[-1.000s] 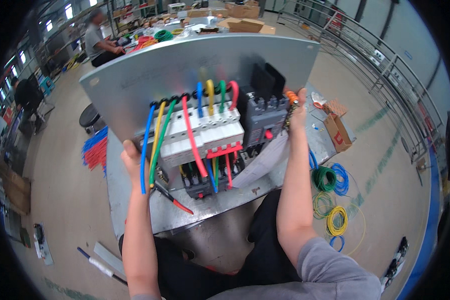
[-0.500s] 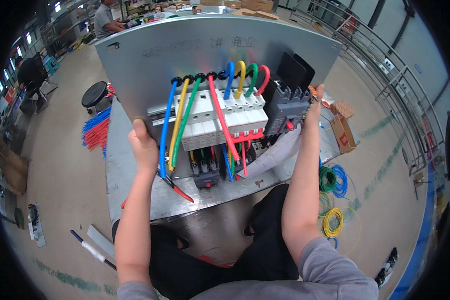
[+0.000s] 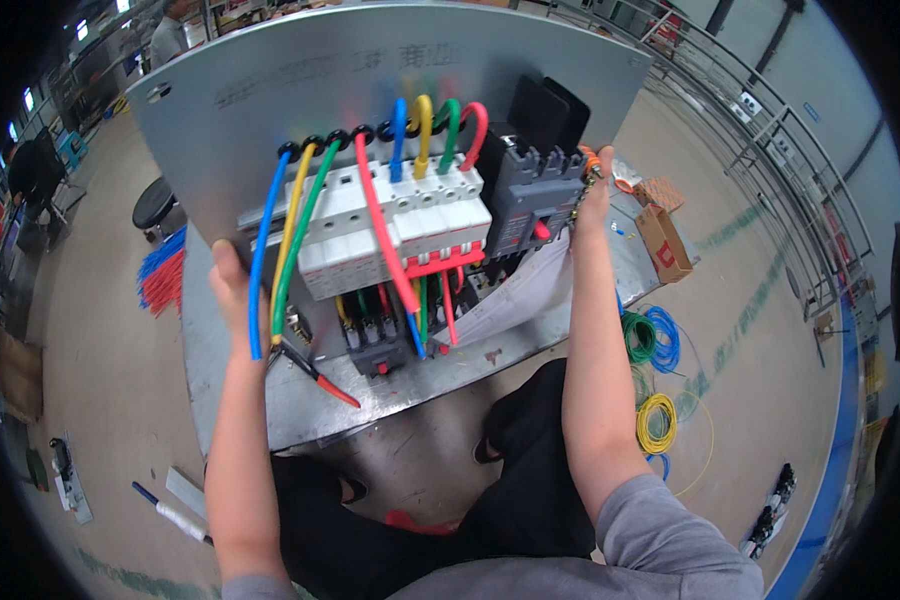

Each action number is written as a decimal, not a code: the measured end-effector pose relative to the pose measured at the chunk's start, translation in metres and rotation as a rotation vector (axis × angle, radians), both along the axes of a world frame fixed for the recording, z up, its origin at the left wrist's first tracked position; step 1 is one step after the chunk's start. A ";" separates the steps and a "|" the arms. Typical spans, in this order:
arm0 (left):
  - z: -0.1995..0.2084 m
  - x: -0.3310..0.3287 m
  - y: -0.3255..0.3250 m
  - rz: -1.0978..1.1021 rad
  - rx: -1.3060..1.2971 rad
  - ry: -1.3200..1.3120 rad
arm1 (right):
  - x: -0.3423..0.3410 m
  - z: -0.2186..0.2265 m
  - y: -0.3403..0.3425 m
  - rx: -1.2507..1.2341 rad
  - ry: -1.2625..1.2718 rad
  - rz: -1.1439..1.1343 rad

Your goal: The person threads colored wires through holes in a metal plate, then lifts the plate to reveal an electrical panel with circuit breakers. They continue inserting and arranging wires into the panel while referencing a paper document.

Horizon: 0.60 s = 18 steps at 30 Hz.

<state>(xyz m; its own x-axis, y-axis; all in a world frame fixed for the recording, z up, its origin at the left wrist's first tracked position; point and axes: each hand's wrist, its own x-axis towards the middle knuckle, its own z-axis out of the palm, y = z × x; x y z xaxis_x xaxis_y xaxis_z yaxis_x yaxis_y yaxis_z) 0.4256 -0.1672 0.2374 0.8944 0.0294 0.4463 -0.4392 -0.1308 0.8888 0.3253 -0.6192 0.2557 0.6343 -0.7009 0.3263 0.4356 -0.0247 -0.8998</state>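
Note:
I hold up a grey metal mounting panel (image 3: 300, 90) tilted toward me. My left hand (image 3: 232, 300) grips its lower left edge. My right hand (image 3: 592, 195) grips its right edge, next to a dark moulded breaker (image 3: 522, 195). White circuit breakers (image 3: 390, 225) sit in a row on the panel. Blue, yellow, green and red wires (image 3: 370, 200) loop from holes in the panel into the breakers. A pair of red-handled pliers (image 3: 315, 372) lies on the table just below my left hand.
A grey metal table (image 3: 270, 400) stands under the panel, with a paper sheet (image 3: 520, 295). Coils of green, blue and yellow wire (image 3: 655, 380) lie on the floor at right, beside cardboard boxes (image 3: 662, 240). Cut wires (image 3: 162, 275) lie left. A person stands far back left.
The panel has come up and closer to me and fills more of the view. Both hands keep their grip on its edges.

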 end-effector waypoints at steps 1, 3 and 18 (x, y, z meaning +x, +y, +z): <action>-0.008 0.006 0.004 -0.017 -0.039 0.002 | 0.000 0.000 -0.001 -0.009 -0.055 0.068; -0.021 0.019 0.011 -0.113 -0.169 0.057 | 0.005 -0.007 -0.014 0.037 -0.044 0.119; -0.041 0.039 0.031 -0.093 -0.145 -0.016 | 0.009 -0.002 -0.007 0.032 0.009 0.076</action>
<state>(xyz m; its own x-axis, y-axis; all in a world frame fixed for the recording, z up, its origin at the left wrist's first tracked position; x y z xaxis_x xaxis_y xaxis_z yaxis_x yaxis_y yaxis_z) 0.4646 -0.1361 0.1967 0.8890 0.0120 0.4578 -0.4579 0.0407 0.8881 0.3343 -0.6265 0.2532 0.6886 -0.6607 0.2988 0.4272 0.0367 -0.9034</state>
